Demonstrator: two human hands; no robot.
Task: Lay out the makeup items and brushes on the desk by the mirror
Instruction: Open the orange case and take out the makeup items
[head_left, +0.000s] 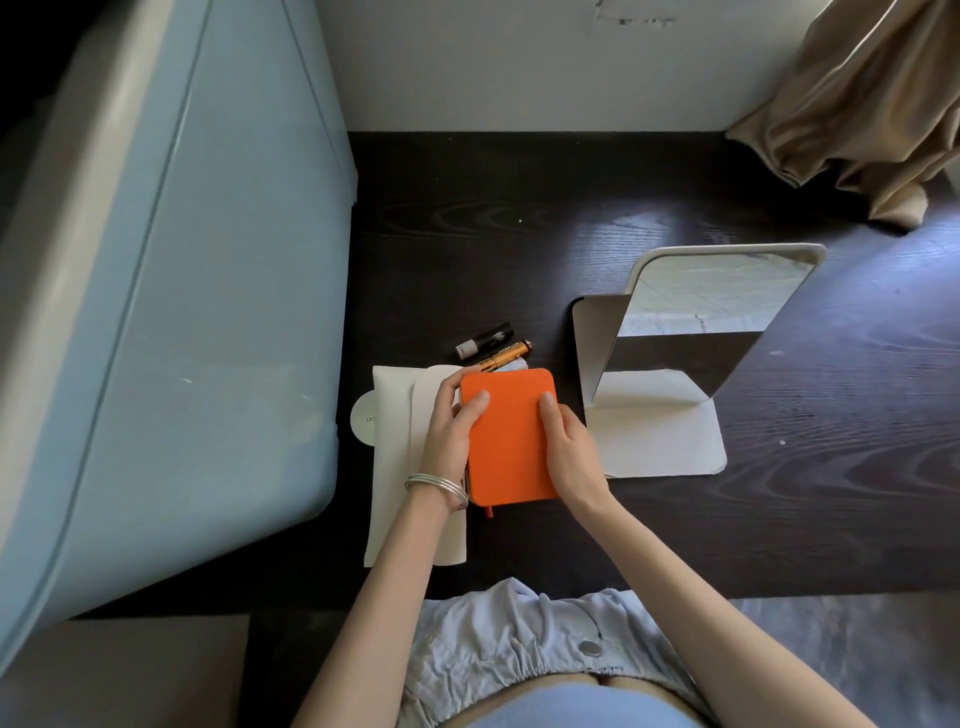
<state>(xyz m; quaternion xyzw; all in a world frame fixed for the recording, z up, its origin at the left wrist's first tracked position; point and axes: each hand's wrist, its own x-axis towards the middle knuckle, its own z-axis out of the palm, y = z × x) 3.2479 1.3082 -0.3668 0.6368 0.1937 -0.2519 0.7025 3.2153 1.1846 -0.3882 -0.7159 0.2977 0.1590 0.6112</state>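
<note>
Both hands clasp an orange case between them, left hand at nine o'clock, right hand at three, mirror at two. Tube lettering unreadable.

Two hands are seen: the left hand and the right hand, both closed on one orange case near the centre of the dark desk. Two tubes are counted at 12 o'clock of the case: one black tube and one gold tube. One mirror is found at 2 o'clock of the case. One white pouch is seen at 9 o'clock, with one round white disc showing beside it. Several thin silver bangles are worn on the left wrist; their exact count cannot be told.
</note>
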